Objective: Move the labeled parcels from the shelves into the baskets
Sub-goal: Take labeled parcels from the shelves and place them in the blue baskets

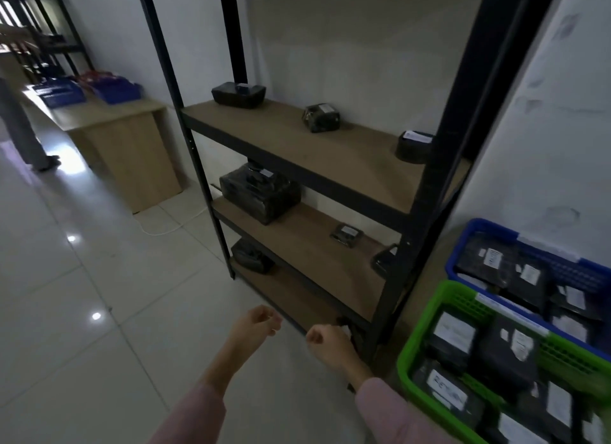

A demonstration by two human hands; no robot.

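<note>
We hold both hands out low in front of the black shelf unit [297, 139]. Our left hand [256, 323] has its fingers curled into a loose fist with nothing in it. Our right hand [325, 343] is curled too, just in front of a small dark thing at the edge of the lowest board; we cannot tell whether its fingers have hold of it.

On the top board lie a wide parcel [238, 95] at the left, a middle parcel [321, 118] and a right parcel [413, 146] beside the post. The board below carries a large parcel [259, 192] and a flat parcel [346, 235]. To our right, the green basket [456, 300] and the blue basket [489, 227] behind it stand on the floor, both holding black parcels with white labels. Far left, a tabletop [109, 114] bears blue trays [115, 90].
</note>
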